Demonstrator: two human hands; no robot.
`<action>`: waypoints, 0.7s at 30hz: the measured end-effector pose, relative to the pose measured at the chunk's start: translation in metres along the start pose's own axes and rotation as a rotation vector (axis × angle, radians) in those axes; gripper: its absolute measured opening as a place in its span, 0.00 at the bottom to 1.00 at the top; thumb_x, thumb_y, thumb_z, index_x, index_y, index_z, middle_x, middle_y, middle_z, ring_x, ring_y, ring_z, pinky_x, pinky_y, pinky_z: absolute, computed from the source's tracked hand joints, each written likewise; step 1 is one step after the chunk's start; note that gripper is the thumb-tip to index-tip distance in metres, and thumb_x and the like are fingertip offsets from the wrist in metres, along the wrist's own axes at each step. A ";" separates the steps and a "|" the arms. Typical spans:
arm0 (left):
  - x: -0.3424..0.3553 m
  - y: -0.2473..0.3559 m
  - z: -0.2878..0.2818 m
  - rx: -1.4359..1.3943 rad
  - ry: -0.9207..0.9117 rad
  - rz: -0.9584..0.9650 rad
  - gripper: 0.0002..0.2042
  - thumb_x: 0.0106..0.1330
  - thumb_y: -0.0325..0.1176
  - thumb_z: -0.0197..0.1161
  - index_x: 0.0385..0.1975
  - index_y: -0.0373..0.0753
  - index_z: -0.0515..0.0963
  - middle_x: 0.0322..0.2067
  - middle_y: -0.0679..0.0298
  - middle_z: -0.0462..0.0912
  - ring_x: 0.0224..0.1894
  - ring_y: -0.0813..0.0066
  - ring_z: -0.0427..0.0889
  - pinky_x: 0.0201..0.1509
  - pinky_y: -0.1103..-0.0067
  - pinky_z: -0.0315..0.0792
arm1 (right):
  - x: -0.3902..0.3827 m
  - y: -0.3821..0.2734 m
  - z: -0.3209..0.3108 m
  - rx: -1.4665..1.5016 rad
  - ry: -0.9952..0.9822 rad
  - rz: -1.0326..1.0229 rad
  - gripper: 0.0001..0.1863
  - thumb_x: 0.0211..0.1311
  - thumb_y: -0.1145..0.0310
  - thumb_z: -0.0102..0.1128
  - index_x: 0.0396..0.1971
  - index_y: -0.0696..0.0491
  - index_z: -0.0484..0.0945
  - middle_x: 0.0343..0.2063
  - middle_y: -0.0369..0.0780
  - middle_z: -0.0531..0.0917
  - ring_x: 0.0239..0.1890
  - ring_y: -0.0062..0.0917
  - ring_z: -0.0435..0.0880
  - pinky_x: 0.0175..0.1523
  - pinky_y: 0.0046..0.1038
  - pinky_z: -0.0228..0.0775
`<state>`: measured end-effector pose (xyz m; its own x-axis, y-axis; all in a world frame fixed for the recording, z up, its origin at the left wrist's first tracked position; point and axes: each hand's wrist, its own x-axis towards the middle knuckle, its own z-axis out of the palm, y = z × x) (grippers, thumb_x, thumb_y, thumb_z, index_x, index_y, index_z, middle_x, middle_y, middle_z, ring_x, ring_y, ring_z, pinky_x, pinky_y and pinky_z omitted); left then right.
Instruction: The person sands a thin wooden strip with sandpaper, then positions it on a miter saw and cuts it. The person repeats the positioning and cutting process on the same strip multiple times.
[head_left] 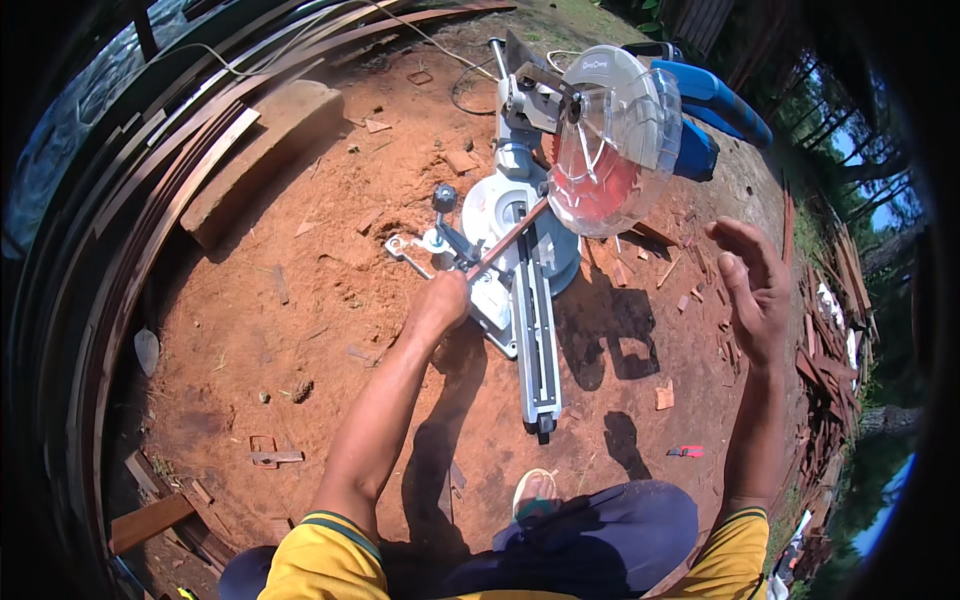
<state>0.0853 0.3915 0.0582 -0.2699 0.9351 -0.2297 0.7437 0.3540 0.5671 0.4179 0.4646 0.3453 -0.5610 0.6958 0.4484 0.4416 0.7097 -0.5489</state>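
A grey and blue mitre saw (484, 205) stands on the reddish ground in front of me. Its clear blade guard (605, 165) covers a reddish disc, and a blue handle (712, 95) sticks out at the far right. My left hand (442, 301) is closed around the near end of a thin wooden strip (512, 238). That strip slants across the saw's table, its far end by the guard. Beside the strip rises a clamp with a black knob (444, 197). My right hand (755, 295) is raised on the right, fingers curved and apart, touching nothing.
Long boards (165, 185) are stacked along the left, beside a thick timber beam (265, 155). Wood scraps (835, 365) pile up at the right edge. Red-handled pliers (686, 452) and small offcuts lie on the ground. My sandalled foot (537, 490) is near the saw's rail.
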 end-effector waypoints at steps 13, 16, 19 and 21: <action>-0.004 -0.020 -0.010 -0.025 -0.087 0.055 0.18 0.70 0.39 0.65 0.30 0.26 0.85 0.26 0.44 0.87 0.30 0.48 0.89 0.38 0.60 0.84 | 0.203 0.030 -0.048 -0.108 -0.480 -0.027 0.52 0.53 0.46 0.78 0.75 0.50 0.63 0.66 0.46 0.74 0.67 0.38 0.75 0.75 0.42 0.65; -0.004 -0.017 -0.009 -0.058 -0.050 0.075 0.18 0.70 0.39 0.64 0.30 0.25 0.84 0.28 0.42 0.87 0.31 0.45 0.89 0.40 0.58 0.84 | 0.196 0.020 -0.032 -0.436 -0.372 -0.027 0.32 0.54 0.68 0.76 0.60 0.53 0.78 0.49 0.44 0.86 0.51 0.33 0.85 0.64 0.39 0.75; -0.002 -0.005 -0.008 -0.101 -0.073 0.047 0.14 0.67 0.33 0.62 0.35 0.24 0.85 0.35 0.38 0.87 0.40 0.41 0.89 0.48 0.58 0.83 | 0.174 0.006 -0.024 -0.573 -0.316 0.020 0.21 0.49 0.77 0.72 0.47 0.59 0.83 0.34 0.45 0.87 0.36 0.32 0.86 0.52 0.35 0.77; 0.000 0.000 -0.011 -0.145 -0.105 -0.016 0.13 0.65 0.30 0.61 0.38 0.23 0.85 0.38 0.35 0.86 0.44 0.39 0.88 0.51 0.57 0.83 | 0.144 0.004 -0.018 -0.554 -0.271 0.028 0.18 0.51 0.77 0.72 0.45 0.58 0.84 0.30 0.44 0.87 0.32 0.30 0.85 0.47 0.32 0.77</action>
<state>0.0784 0.3919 0.0664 -0.2104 0.9249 -0.3167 0.6421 0.3750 0.6687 0.3518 0.5700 0.4205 -0.6696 0.7143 0.2037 0.7163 0.6935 -0.0772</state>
